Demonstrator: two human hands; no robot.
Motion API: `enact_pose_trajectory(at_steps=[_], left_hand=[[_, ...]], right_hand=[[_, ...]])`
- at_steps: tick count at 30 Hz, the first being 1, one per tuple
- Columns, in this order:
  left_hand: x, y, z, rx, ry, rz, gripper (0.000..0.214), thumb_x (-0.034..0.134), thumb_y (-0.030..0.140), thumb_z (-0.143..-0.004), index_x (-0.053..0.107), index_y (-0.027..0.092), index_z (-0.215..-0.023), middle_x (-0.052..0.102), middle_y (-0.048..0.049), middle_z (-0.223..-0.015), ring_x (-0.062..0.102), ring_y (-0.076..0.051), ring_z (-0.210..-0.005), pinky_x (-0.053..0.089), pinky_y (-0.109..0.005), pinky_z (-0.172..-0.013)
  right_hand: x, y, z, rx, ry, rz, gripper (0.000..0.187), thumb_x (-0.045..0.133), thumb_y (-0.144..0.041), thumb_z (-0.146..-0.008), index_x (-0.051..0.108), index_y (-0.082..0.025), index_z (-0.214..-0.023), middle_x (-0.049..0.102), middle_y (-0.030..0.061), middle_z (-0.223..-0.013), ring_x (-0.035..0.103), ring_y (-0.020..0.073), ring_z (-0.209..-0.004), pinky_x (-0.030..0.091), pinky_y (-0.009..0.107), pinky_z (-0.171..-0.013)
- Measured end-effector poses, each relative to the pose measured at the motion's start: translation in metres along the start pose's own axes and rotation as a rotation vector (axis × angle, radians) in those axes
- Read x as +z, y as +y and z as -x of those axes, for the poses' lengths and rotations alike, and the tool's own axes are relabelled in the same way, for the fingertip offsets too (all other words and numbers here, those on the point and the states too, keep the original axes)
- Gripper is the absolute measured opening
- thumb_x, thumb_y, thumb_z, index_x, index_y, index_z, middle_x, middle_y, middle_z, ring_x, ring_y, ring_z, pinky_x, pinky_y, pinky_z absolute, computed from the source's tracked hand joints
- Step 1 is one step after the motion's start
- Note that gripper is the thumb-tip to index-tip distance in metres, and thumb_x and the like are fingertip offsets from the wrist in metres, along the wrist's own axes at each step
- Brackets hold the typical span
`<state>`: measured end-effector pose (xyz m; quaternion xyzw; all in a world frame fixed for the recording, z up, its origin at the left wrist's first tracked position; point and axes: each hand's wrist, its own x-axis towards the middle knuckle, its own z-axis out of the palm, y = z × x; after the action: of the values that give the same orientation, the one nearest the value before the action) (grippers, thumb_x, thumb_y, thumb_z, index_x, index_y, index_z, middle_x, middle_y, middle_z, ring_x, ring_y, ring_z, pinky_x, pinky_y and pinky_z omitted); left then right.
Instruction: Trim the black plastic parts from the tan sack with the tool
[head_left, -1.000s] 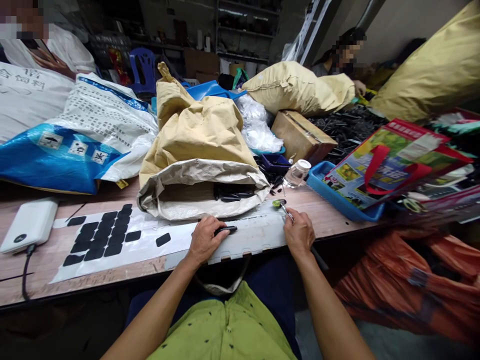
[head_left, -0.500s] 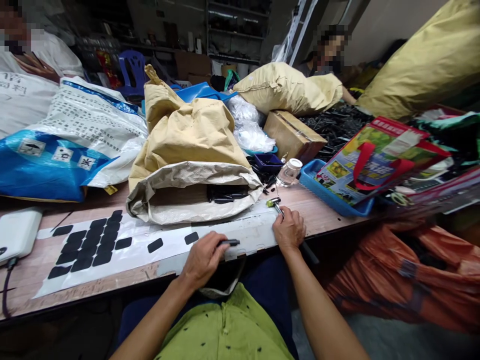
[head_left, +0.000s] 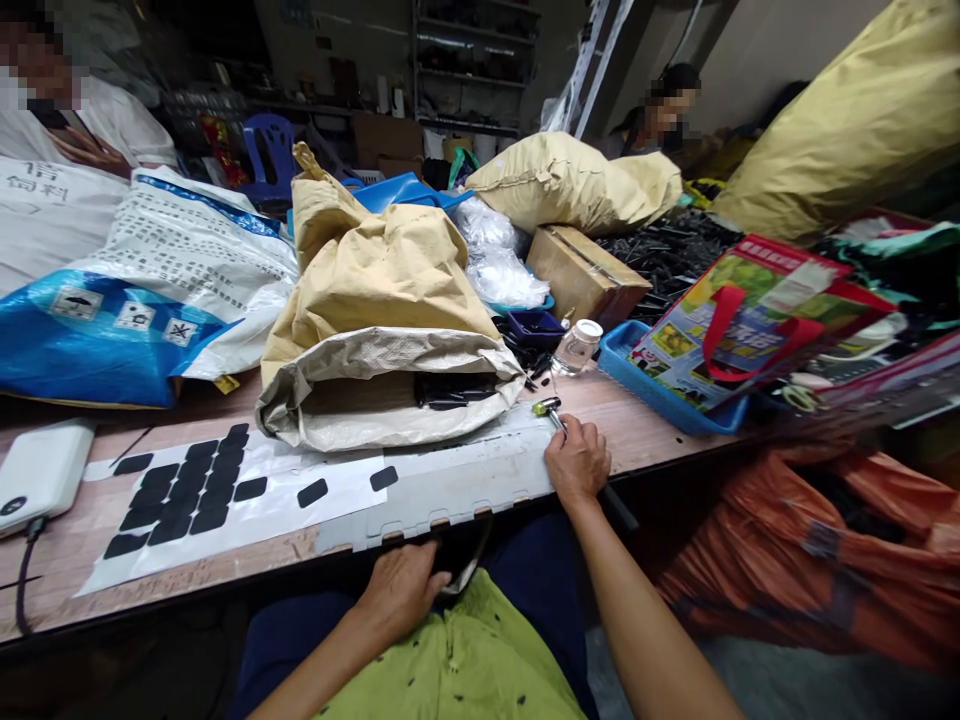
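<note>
My right hand (head_left: 577,460) is wrapped round a small hammer (head_left: 547,407) with a yellow-green head, resting by the table's front edge. Its dark handle end shows below the hand. Below the table edge, my left hand (head_left: 401,592) hangs over a pale-rimmed bag opening (head_left: 469,570) at my lap. Its thumb stands apart from the fingers, whose tips are partly hidden, and no part shows in it. Between the hands lies a grey strip (head_left: 465,485) along the edge. A tan sack (head_left: 375,270) lies behind it, its mouth towards me, with black pen-like parts (head_left: 454,388) inside.
Black rounded patches (head_left: 176,490) lie on a white sheet at left, beside a white power bank (head_left: 45,470). A clear cup (head_left: 577,345), a cardboard box (head_left: 585,270) and a blue basket (head_left: 622,350) stand at right. An orange sack (head_left: 817,550) sits below. Two people are beyond.
My left hand has moved down from above the table edge to the bag at my lap. The black pen-like part it held is out of sight. My right hand stays on the hammer.
</note>
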<state>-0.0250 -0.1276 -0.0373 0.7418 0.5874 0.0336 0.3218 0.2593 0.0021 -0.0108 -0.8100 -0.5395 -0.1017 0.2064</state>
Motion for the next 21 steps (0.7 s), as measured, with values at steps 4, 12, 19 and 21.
enact_pose_trajectory(at_steps=[4,12,19,21], left_hand=[[-0.055,0.042,-0.01,0.122,-0.061,0.263,0.023,0.058,0.042,-0.092,0.074,0.027,-0.085,0.073,-0.0006,-0.073,0.067,-0.02,-0.068,0.04,-0.028,-0.06],[-0.153,0.017,-0.141,-0.345,0.581,0.143,0.024,0.058,0.037,-0.089,0.075,0.02,-0.088,0.077,-0.0115,-0.091,0.071,-0.028,-0.09,0.047,-0.034,-0.074],[-0.169,0.004,-0.184,-0.518,0.451,0.112,0.026,0.074,0.038,-0.072,0.076,0.014,-0.082,0.075,-0.0248,-0.105,0.072,-0.04,-0.1,0.053,-0.04,-0.076],[-0.174,0.004,-0.182,-0.528,0.428,0.11,0.025,0.077,0.037,-0.069,0.075,0.014,-0.078,0.076,-0.0236,-0.102,0.072,-0.039,-0.099,0.052,-0.04,-0.076]], right_hand=[[-0.001,-0.001,0.0,-0.007,0.002,0.005,0.03,0.057,-0.023,-0.096,0.069,-0.024,-0.123,0.062,0.0088,-0.107,0.051,0.0225,-0.097,0.029,0.034,-0.076],[0.0,0.0,0.0,-0.009,0.0,0.001,0.03,0.057,-0.023,-0.095,0.068,-0.025,-0.123,0.062,0.0082,-0.106,0.051,0.0223,-0.096,0.029,0.033,-0.076],[0.0,-0.001,-0.001,-0.003,0.003,0.007,0.03,0.057,-0.023,-0.094,0.068,-0.025,-0.122,0.063,0.008,-0.107,0.052,0.0227,-0.098,0.03,0.033,-0.076],[0.0,-0.001,-0.001,-0.002,-0.003,0.006,0.031,0.056,-0.023,-0.094,0.068,-0.025,-0.122,0.063,0.0086,-0.107,0.052,0.0228,-0.098,0.03,0.033,-0.076]])
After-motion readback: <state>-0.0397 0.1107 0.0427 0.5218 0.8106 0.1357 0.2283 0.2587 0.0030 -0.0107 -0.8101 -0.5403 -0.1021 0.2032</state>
